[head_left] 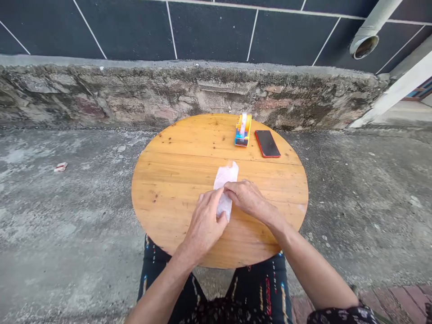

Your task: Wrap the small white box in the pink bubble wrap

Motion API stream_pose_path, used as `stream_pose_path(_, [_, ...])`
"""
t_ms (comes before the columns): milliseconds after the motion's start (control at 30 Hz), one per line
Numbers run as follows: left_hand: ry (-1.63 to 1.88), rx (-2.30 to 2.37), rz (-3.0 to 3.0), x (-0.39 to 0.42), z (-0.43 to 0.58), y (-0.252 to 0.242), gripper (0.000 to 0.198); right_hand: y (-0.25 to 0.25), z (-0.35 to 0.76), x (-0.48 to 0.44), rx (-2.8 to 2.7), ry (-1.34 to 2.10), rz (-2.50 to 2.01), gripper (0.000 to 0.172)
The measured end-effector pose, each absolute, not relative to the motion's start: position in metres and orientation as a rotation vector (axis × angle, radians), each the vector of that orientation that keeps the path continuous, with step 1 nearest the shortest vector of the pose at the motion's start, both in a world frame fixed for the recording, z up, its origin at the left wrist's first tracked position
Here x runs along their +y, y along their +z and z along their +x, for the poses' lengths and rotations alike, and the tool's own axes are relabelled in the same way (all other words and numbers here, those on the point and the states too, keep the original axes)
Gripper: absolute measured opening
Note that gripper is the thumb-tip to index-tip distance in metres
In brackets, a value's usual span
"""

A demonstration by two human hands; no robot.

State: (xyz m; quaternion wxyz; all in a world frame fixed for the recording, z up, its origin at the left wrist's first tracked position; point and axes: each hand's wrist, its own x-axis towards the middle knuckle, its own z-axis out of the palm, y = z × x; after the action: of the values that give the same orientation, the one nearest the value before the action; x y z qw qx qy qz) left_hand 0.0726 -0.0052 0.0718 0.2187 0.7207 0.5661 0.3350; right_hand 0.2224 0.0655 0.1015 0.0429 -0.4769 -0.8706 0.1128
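Observation:
A crumpled white strip that looks like tissue paper (pixel 225 175) lies lengthwise on the round wooden table (pixel 162 180), in front of me. My left hand (pixel 206 216) rests along its left side, thumb and forefinger apart in a curve, with part of the strip showing between them. From the right, my right hand (pixel 248 197) reaches over the strip; its bent fingers are pinched together on the strip's middle. The fingertips of both hands meet there, and they partly hide the strip. Its torn far end sticks out beyond my hands.
A yellow and blue tape dispenser (pixel 243 130) stands near the table's far edge. Right of it lies a black-screened phone (pixel 267 144) with a red edge. Behind the table runs a low stone wall base (pixel 151 96). A small crumpled packet (pixel 60 167) lies on the concrete floor at left.

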Motion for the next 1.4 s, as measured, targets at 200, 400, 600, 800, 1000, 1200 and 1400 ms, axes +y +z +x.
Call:
stream_pose_path(200, [0.975,1.504,2.047,-0.006,0.070,0.068,0.051,0.097,0.220,0.076,-2.772,0.330,-1.384,0.025])
stream_pose_path(400, [0.877,1.479,2.151,-0.002,0.064,0.069,0.032,0.090,0.216,0.068,-2.599,0.305,-1.519,0.025])
stream_pose_path(600, [0.930,1.552,2.138,-0.002,0.067,0.064,0.030,0.074,0.231,0.040,-2.365,0.440,-1.362,0.020])
stream_pose_path(800, [0.982,1.590,2.105,-0.001,0.068,0.060,0.033,0.069,0.241,0.008,-2.415,0.369,-1.134,0.041])
stream_pose_path(1000, [1.012,1.635,2.070,-0.007,0.074,0.058,0.027,0.058,0.234,0.000,-2.445,0.191,-1.209,0.043])
stream_pose_path(1200, [0.998,1.615,2.070,-0.018,0.077,0.062,0.027,0.063,0.238,0.002,-2.476,0.183,-1.178,0.039])
stream_pose_path(1400, [0.959,1.434,2.063,-0.012,0.061,0.069,0.023,0.067,0.239,0.002,-2.486,0.181,-1.180,0.038])
